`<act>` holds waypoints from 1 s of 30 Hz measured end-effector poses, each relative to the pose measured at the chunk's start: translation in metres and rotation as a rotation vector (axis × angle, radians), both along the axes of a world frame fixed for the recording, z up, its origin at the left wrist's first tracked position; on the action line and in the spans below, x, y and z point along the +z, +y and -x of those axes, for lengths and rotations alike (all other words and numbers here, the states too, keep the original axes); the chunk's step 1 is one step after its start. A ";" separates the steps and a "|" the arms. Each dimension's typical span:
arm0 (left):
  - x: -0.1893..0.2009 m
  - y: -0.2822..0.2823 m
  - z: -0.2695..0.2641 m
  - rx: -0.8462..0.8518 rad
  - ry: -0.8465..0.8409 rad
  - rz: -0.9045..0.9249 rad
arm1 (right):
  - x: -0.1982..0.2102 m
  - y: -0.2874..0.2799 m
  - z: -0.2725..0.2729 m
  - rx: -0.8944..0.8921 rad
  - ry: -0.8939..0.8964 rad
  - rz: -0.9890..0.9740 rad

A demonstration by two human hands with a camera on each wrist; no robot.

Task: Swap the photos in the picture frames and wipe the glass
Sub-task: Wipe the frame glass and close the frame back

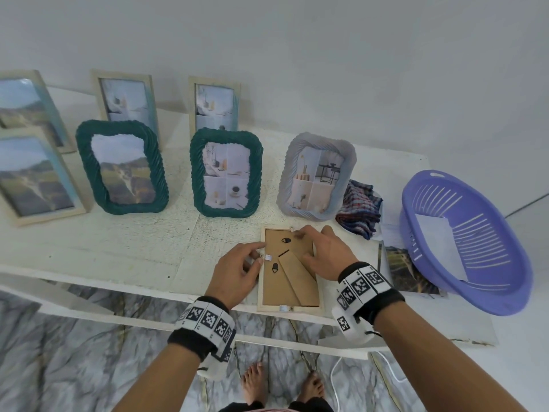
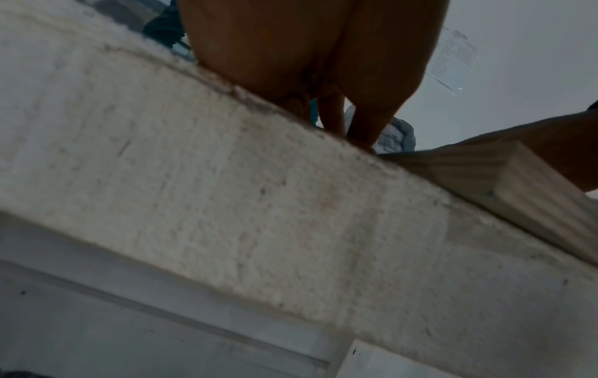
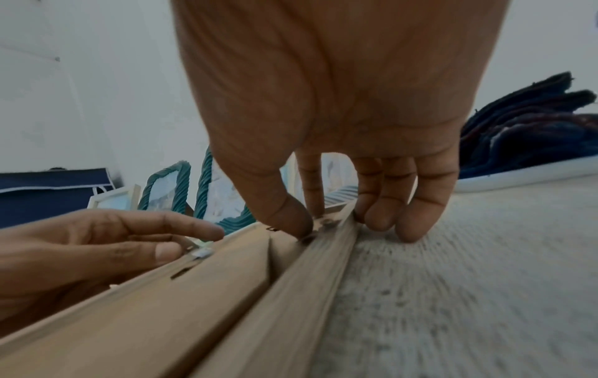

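Hard to make out from the left wrist view: mostly the pale edge of the surface (image 2: 258, 204) and the underside of the left hand (image 2: 307, 51), fingertips hidden past the rim; in the right wrist view, motion blur over the near wood; two landscape frames at far left cut off by the head view's border. Standing toward the wall: two green wavy frames (image 1: 121, 168) (image 1: 226, 173), a grey ribbed frame (image 1: 316, 176), two pale wooden frames behind them; to the right a checked cloth (image 1: 359, 209), a purple basket (image 1: 466, 242) with a white sheet inside, a loose landscape photo (image 1: 407, 272) partly tucked under the basket. Lying face down at the front edge of the surface, between both hands: a wooden frame (image 1: 289, 272), brown backing board and folded stand up, near end overhanging the rim. Left hand (image 1: 237, 272) at the frame's left rail, fingers curled, thumb and forefinger at a small metal tab (image 1: 268, 257); whether pinching it or merely touching, cannot tell. Right hand (image 1: 323, 254) arched over the frame's far right part, thumb (image 3: 284, 212) and forefinger pressing down at a tab on the right rail, the other fingertips resting on the surface just beside the frame, nothing enclosed in the grip.
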State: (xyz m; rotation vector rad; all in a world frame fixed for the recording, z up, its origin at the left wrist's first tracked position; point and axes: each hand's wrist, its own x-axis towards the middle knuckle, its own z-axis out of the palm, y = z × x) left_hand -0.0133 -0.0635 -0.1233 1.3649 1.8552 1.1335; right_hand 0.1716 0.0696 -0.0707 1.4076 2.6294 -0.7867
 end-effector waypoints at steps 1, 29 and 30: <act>0.000 0.000 0.000 0.001 -0.001 0.000 | -0.001 -0.001 -0.001 -0.016 0.018 0.009; -0.002 0.002 0.001 -0.035 0.019 -0.033 | -0.002 -0.070 -0.016 0.022 -0.128 -0.028; -0.002 0.001 0.001 -0.036 0.021 -0.031 | -0.002 -0.070 -0.016 0.027 -0.130 -0.033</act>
